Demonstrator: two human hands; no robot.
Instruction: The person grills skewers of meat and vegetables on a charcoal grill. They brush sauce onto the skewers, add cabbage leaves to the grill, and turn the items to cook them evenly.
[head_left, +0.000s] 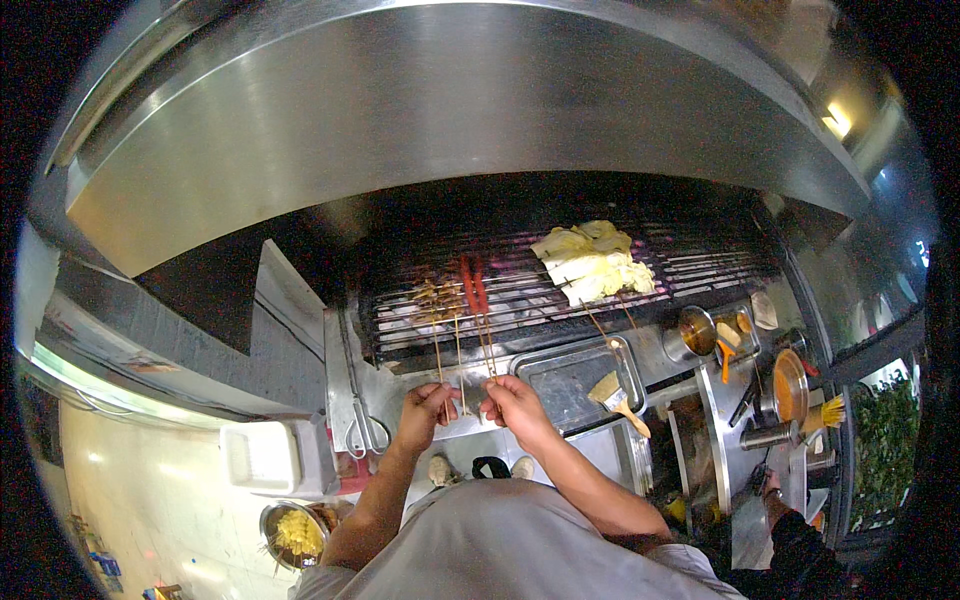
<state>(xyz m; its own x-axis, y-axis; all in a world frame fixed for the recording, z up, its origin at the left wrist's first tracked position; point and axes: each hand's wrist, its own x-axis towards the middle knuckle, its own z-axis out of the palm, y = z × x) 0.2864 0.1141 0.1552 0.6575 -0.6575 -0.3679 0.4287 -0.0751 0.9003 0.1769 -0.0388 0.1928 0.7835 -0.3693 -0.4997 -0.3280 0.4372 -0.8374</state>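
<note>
My left hand (427, 412) pinches the end of a thin wooden skewer that bears small browned pieces of food (433, 301) on the grill. The handles of two skewers threaded with long red food pieces (474, 289) are between the fingers of my right hand (514, 405). Between my hands another skewer stick (459, 360) points toward me, its food end lying on the grate. Farther right on the grill, pale yellow-green leaves, like cabbage (592, 259), lie on skewers whose sticks stick out over the front edge.
A steel hood (450, 97) overhangs the charcoal grill. Along the front are long tongs (361, 420), a metal tray (562, 375) and a wide brush (619, 401). Sauce pots (694, 334) stand right. Another person's hand (772, 484) is at lower right; a bowl of yellow skewered food (298, 531) sits lower left.
</note>
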